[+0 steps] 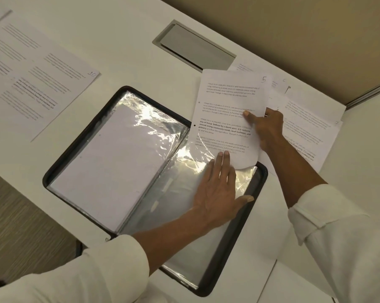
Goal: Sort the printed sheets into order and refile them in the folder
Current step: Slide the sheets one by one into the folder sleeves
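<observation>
Left sleeve [82, 274]: off-white cloth, pushed up the forearm.
Right sleeve [342, 243]: same cloth, cuff [309, 217] folded back.

One folder [230, 237], two hands [217, 189], perhaps seven loose sheets [226, 119]

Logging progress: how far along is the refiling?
Done: left sleeve holds paper. In hand: right hand pinches sheet 5, its lower end at the right sleeve, which the left hand presses flat. Left: sheet 6, others by it and sheet 10 lie loose on the desk.
</observation>
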A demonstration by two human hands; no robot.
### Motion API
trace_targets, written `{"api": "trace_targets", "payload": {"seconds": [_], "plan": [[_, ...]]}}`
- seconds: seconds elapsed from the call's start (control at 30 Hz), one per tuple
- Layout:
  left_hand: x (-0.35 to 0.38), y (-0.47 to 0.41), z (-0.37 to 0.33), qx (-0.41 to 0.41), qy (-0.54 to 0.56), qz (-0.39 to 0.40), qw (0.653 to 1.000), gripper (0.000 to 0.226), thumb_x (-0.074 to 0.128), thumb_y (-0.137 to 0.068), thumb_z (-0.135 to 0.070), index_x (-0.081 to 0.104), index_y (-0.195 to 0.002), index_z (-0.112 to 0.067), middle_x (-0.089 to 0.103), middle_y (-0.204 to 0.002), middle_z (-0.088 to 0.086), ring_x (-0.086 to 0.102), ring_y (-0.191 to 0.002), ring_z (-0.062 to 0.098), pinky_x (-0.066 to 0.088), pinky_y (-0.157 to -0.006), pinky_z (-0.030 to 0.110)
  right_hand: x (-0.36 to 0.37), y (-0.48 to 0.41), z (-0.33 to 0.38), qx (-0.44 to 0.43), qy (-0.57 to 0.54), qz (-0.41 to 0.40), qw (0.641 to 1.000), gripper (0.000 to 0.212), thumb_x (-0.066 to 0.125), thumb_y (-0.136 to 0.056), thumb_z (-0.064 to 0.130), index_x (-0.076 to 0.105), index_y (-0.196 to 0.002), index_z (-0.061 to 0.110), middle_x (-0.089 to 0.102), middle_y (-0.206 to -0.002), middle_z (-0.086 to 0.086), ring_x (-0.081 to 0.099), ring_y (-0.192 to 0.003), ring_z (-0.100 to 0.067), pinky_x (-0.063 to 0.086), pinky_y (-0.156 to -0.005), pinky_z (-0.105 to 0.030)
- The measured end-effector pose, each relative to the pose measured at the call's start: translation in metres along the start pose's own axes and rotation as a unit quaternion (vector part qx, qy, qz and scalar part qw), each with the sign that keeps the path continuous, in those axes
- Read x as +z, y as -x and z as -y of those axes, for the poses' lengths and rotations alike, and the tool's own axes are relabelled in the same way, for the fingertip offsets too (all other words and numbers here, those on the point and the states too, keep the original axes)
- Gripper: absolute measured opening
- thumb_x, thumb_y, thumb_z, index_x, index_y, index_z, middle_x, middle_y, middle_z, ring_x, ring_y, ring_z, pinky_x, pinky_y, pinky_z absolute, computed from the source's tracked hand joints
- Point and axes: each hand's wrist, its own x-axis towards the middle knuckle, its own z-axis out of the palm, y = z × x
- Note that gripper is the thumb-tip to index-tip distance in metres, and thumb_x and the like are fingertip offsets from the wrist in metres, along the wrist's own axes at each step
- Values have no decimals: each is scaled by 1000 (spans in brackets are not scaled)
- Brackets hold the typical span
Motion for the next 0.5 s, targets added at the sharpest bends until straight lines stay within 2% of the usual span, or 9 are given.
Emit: {"api": "trace_targets", "payload": {"seconds": [0.1, 0.2, 0.33, 0.5], "plan": [[2, 4, 4, 31, -9, 18, 999, 105, 24, -98, -83, 25, -164, -1, -8, -175, 18, -12, -163, 30, 9, -132, 52, 3, -8, -2, 9, -13, -13, 1000, 46, 93, -80, 22, 76, -121, 11, 80, -105, 2, 77, -93, -19, 65, -83, -41], [2, 9, 4, 54, -23, 39, 998, 108, 22, -97, -85, 20, -166, -2, -14, -174, 19, -16, -162, 30, 9, -131, 53, 7, -13, -1, 4, -15, -16, 1000, 46, 93, -80, 26, 77, -120, 14, 80, -107, 4, 77, -97, -18, 64, -89, -43], [5, 15, 2, 77, -39, 47, 995, 110, 23, -96, -85, 15, -166, -1, -16, -174, 20, -19, -161, 33, 11, -130, 54, 10, -12, 6, -14, -29, -2, 999, 43, 91, -83, 22, 75, -122, 12, 79, -107, 3, 77, -96, -18, 65, -85, -39], [7, 22, 1, 117, -50, 52, 990, 110, 25, -98, -84, 8, -166, 1, -18, -172, 24, -18, -161, 37, 13, -130, 55, 8, -17, 13, -13, -55, 20, 998, 39, 91, -83, 19, 76, -119, 13, 81, -107, 1, 79, -95, -19, 66, -85, -42]]}}
